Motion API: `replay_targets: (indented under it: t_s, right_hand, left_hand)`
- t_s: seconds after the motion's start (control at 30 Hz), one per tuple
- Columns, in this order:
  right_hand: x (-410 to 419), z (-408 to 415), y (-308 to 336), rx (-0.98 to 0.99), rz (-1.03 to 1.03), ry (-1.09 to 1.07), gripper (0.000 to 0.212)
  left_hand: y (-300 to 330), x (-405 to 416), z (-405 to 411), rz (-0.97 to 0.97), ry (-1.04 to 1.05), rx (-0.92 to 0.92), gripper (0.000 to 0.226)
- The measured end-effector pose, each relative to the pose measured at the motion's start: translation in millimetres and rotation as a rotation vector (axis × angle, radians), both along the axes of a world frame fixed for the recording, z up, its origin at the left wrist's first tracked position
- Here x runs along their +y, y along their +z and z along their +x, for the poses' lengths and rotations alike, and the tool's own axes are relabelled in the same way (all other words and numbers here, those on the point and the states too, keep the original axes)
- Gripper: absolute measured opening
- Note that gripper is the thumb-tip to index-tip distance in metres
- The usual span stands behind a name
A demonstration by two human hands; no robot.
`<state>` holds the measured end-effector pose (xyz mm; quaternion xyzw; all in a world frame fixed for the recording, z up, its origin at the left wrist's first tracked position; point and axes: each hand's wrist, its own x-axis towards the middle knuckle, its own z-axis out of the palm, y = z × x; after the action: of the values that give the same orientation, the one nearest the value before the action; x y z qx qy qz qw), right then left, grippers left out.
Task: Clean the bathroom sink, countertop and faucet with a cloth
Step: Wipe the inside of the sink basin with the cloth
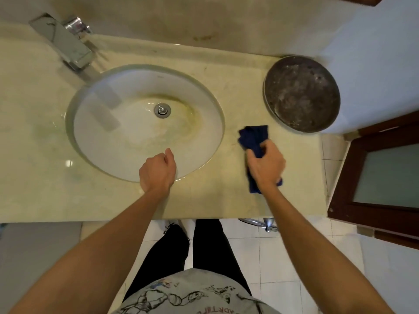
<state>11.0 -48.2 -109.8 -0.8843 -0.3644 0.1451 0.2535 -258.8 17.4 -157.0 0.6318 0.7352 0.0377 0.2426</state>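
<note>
The right hand is curled round a dark blue cloth, knuckles up, wrist bent slightly inward, the forearm reaching out straight from the body. The cloth is bunched in the grip and lies on the worktop just to the right of the sink. Its long axis runs away from the person: one end sticks out past the fingers toward the wall, the other trails back under the wrist toward the worktop's front edge.

The left hand is drawn into a loose fist with nothing in it, thumb lying along the top. It sits at the near rim of the sink, where basin meets worktop; whether it presses on the rim or only hovers there I cannot tell. That forearm angles in from the left.

The basin is an oval, white, with a yellowish stain ringing the drain. A square chrome faucet stands at its far left, its spout pointing down toward the bowl. At the far right corner of the worktop, well beyond the cloth, rests a round dark pan with a dusty, scuffed surface. A brown wooden door stands to the right, and white floor tiles show below the person's dark trousers.
</note>
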Motion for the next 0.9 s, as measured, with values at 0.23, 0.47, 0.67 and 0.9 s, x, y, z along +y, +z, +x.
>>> replay_targets:
  t_s: [0.23, 0.47, 0.67, 0.9]
  right_hand:
    - [36.8, -91.8, 15.8, 0.437, 0.093, 0.171, 0.011]
    - [-31.0, 36.8, 54.0, 0.676, 0.289, -0.179, 0.005]
    - [-100.5, 140.8, 82.8, 0.254, 0.063, -0.151, 0.006]
    - [-112.1, 111.6, 19.0, -0.007, -0.16, -0.009, 0.024]
  left_hand:
    - [4.0, 0.4, -1.8, 0.019, -0.013, -0.048, 0.065]
    - [7.5, -2.6, -1.9, 0.022, -0.01, -0.059, 0.064]
    - [5.2, -1.7, -2.6, 0.012, 0.011, -0.063, 0.063]
    - [1.0, -0.1, -2.1, 0.01, 0.037, -0.06, 0.061]
